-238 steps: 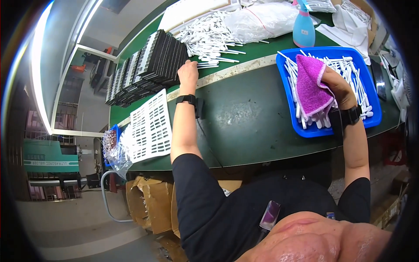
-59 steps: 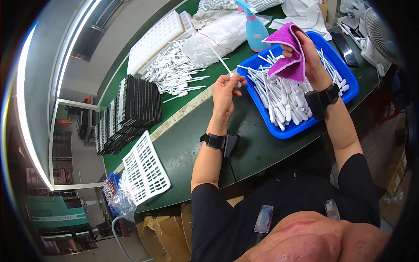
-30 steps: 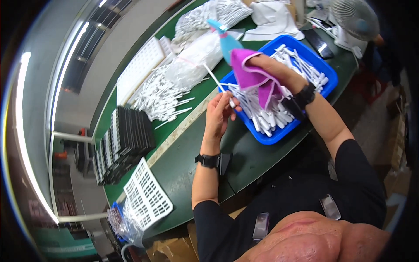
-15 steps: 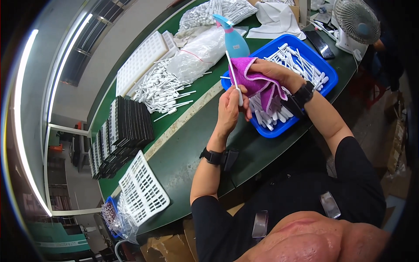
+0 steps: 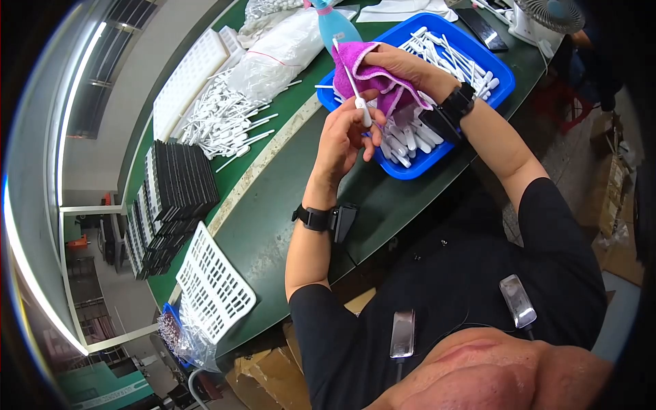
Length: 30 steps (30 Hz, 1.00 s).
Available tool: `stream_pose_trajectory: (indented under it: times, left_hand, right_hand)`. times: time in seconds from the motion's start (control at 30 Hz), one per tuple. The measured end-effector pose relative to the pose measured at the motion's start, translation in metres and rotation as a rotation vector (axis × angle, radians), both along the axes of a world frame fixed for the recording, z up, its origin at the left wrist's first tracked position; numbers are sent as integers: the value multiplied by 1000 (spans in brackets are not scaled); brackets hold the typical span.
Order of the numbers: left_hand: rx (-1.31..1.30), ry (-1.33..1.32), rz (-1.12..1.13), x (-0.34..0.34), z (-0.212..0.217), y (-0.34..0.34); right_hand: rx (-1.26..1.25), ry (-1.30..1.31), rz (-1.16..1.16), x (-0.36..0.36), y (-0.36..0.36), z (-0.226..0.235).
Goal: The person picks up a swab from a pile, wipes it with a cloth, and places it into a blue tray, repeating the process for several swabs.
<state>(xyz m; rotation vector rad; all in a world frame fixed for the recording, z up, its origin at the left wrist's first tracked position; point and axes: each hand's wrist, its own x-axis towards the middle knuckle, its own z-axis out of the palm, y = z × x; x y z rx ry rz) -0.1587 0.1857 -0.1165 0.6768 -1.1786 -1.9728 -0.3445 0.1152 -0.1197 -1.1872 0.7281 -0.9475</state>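
Observation:
My left hand (image 5: 339,137) holds a slim white plastic stick (image 5: 363,113) by its thicker handle end, between thumb and fingers. The stick leans up and to the left, its thin tip in front of a purple cloth (image 5: 393,87). That cloth is bunched in my right hand (image 5: 408,67), whose fingers close around it and are partly hidden by its folds. Both hands are over the left part of a blue tray (image 5: 408,175). Many similar white sticks (image 5: 412,139) lie in the tray, their thick handles toward me in the near part.
Left of the tray are a loose heap of white sticks (image 5: 222,116), a clear plastic bag (image 5: 281,58) and stacked black racks (image 5: 183,179). A blue spray bottle (image 5: 336,29) stands behind my hands. Nearer are a white slotted panel (image 5: 217,281) and, far right, a phone (image 5: 482,29) and fan (image 5: 555,15).
The whole view has shifted, so the table sits higher in it. My left fingers have loosened and spread a little around the stick's handle. The cloth stays in my right hand.

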Motion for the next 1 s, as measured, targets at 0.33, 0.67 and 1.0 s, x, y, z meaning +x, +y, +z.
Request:
stream_pose_trajectory:
  times: [0.33,0.67,1.0]
  left_hand:
    - [-126,-22,-12,8,-12,-6]
    - [-199,-146,151,2,4,4]
    - [-205,-136,157,7,0,-5]
  right_hand:
    - [8,16,-31,-1,-1,5]
    - [-52,235,-423,-44,-5,64]
    - [-58,-337,-831,-177,-170,71]
